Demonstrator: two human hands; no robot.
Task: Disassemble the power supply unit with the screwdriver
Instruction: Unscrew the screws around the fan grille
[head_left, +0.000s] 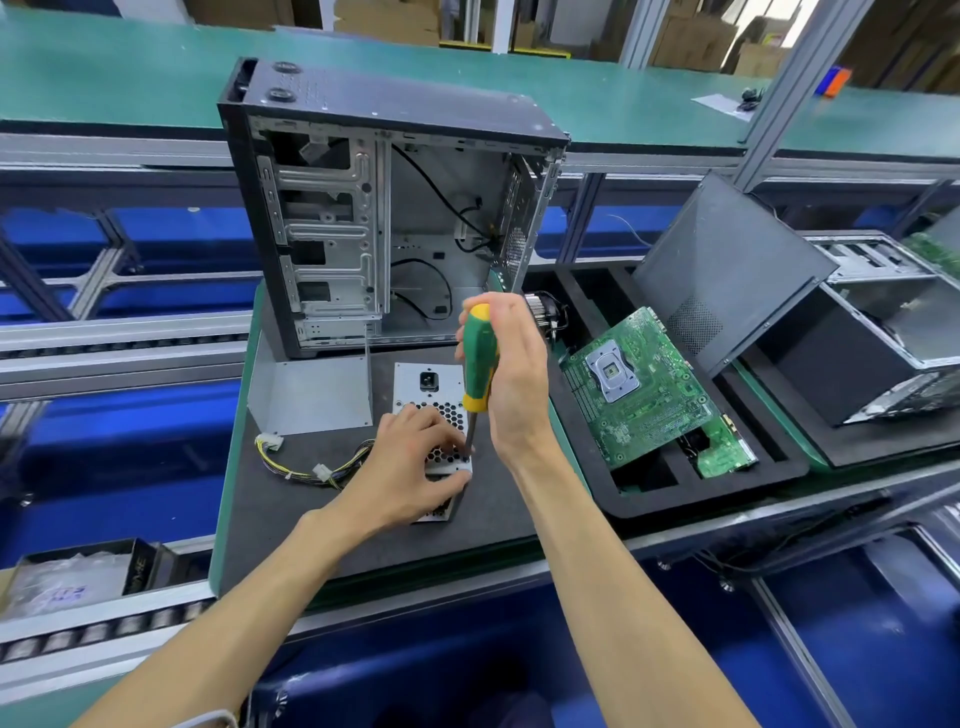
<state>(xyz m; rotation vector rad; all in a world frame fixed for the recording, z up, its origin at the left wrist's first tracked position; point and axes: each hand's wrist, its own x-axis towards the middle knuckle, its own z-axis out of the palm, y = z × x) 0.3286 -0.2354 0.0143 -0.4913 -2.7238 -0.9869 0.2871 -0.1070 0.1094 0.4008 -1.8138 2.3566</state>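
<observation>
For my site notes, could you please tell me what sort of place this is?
Probably a factory line for taking apart computers: long green-topped workbenches with roller conveyor rails, an opened black desktop computer case, and a bare green motherboard lying in a black foam tray.

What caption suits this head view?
Right hand drives a green screwdriver into the power supply unit steadied by the left hand.
</observation>
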